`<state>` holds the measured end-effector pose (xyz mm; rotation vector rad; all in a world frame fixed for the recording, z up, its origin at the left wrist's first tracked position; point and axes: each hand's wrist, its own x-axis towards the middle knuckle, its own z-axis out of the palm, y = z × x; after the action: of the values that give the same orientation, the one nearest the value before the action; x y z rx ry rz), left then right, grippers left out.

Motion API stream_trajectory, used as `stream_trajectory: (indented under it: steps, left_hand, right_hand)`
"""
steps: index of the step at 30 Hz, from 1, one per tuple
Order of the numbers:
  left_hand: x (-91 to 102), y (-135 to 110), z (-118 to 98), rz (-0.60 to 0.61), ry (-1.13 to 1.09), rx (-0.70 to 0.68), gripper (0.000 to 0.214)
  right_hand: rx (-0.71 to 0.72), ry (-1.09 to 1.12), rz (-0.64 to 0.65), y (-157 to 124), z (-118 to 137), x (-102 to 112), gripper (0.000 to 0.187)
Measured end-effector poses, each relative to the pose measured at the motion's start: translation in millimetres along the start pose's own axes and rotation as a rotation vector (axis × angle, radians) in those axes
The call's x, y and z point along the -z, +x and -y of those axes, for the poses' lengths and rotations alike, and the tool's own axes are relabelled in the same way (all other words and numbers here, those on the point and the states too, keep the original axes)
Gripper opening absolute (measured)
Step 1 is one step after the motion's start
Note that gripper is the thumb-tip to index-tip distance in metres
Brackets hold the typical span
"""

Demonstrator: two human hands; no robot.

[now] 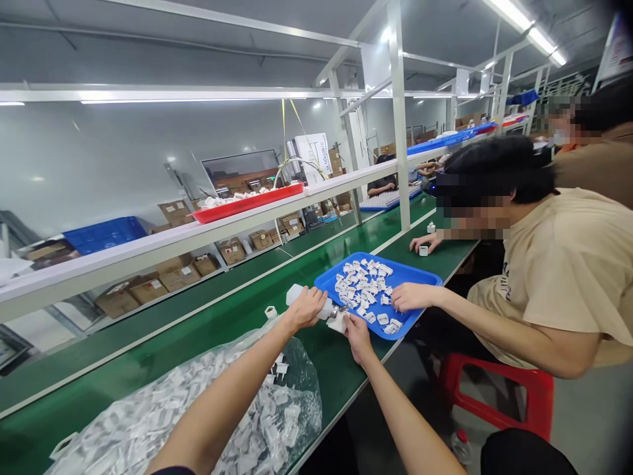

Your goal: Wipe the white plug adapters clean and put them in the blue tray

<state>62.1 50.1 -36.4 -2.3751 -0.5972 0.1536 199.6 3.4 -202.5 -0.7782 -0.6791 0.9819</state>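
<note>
My left hand (307,309) is wrapped round a white plastic bottle (295,294), tilted on its side, its metal tip (339,309) pointing right. Just below that tip, my right hand (358,335) pinches a white piece (337,323) that looks like folded cloth or paper; its exact kind is unclear. Beyond my right hand lies a blue tray (324,276) with several white plug housings (363,280). Under my left forearm spreads a clear plastic bag (309,376) full of similar white plug parts (168,396). One loose white part (270,312) sits beside the bottle.
A co-worker (554,264) sits at my right, one hand (413,297) at the tray, the other near a white part (423,251). A red stool (514,373) stands below. Above the green bench (217,300), a shelf (123,254) carries a red tray (252,201).
</note>
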Motion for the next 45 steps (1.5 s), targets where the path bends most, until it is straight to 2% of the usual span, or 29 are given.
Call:
stream_trajectory:
  steps: [3, 9, 19, 26, 33, 45]
  left_hand:
    - [-0.4, -1, 1, 0.004, 0.007, -0.001, 0.043]
    - [-2.4, -1, -2, 0.016, -0.014, 0.0, 0.043]
    - [-9.5, 2, -7, -0.019, -0.107, 0.005, 0.041]
    - [-24.4, -3, -5, -0.079, -0.246, 0.063, 0.042]
    - [-45.2, -2, -8, -0.173, -0.475, 0.286, 0.042]
    - [-82.1, 21, -7, -0.369, -0.883, 0.879, 0.04]
  right_hand:
    - [-0.063, 0.031, 0.065, 0, 2, 1, 0.034]
    - [-0.111, 0.064, 0.102, -1, 4, 2, 0.034]
    - [-0.115, 0.075, 0.09, -2, 4, 1, 0.034]
    - [-0.096, 0.078, 0.083, -5, 6, 1, 0.034]
    - [-0.089, 0.116, 0.064, -3, 0, 3, 0.034]
    - [-0.124, 0.14, 0.048, -6, 2, 7, 0.034]
